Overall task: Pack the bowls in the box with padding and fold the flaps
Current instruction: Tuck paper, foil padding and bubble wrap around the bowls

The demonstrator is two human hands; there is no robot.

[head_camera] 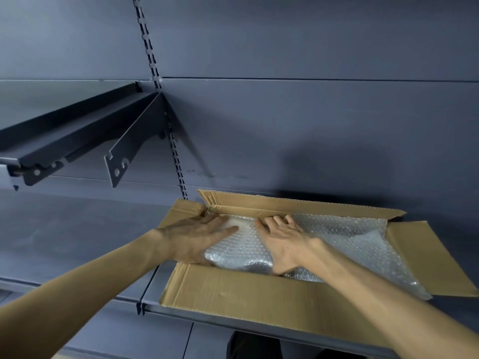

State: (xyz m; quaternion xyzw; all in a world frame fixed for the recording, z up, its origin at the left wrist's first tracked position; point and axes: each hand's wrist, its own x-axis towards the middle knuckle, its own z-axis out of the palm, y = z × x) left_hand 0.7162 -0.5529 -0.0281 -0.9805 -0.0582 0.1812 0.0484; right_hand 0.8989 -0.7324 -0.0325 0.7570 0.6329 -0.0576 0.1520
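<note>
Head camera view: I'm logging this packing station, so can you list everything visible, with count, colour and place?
Cardboard box: one, brown, on the lower shelf at centre right, all four flaps open.
Bubble wrap: clear, amount unclear, fills the box; its right end lies over the box's right edge.
Wrapped bundle: one, in clear bubble wrap, at the box's left end; contents not identifiable.
Lower shelf: one, dark grey, runs across the frame under the box.
Upper shelf: one, dark grey, upper left, on brackets.
Slotted upright: one, dark grey, on the back wall at centre.
Back wall: dark grey panels.
Left hand: one, fingers straight, resting on the bundle's left side.
Right hand: one, pressing on the bundle's right side.
</note>
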